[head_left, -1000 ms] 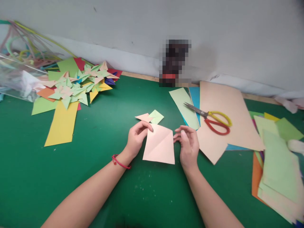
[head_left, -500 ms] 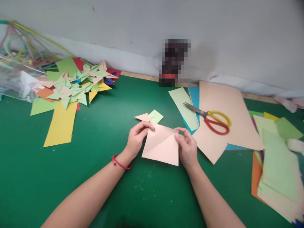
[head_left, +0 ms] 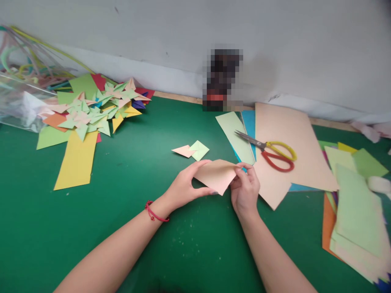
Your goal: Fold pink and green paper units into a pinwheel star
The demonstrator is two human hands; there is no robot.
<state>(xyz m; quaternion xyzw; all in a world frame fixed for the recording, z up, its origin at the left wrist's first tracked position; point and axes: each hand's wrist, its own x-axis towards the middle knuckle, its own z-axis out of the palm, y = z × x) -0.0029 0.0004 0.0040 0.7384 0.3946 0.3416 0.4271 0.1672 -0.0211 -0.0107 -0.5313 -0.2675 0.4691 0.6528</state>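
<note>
A pale pink square of paper, bent upward along its middle, is held between my two hands above the green table. My left hand curves round its left side, fingers at the far edge and thumb by the near corner. At the right corner, my right hand pinches the paper between thumb and fingers. Just beyond it lie a pink folded paper piece and a light green folded paper piece, joined or overlapping; I cannot tell which.
Scissors with yellow and red handles rest on large pink paper sheets at the back right. Stacked green paper lies far right. Folded paper stars, a yellow strip and a clear bag occupy the left.
The paper has gone from nearly flat to bent, its near corner lifted. My left hand has moved from the top corner to span the left side; my right hand has shifted slightly right.
</note>
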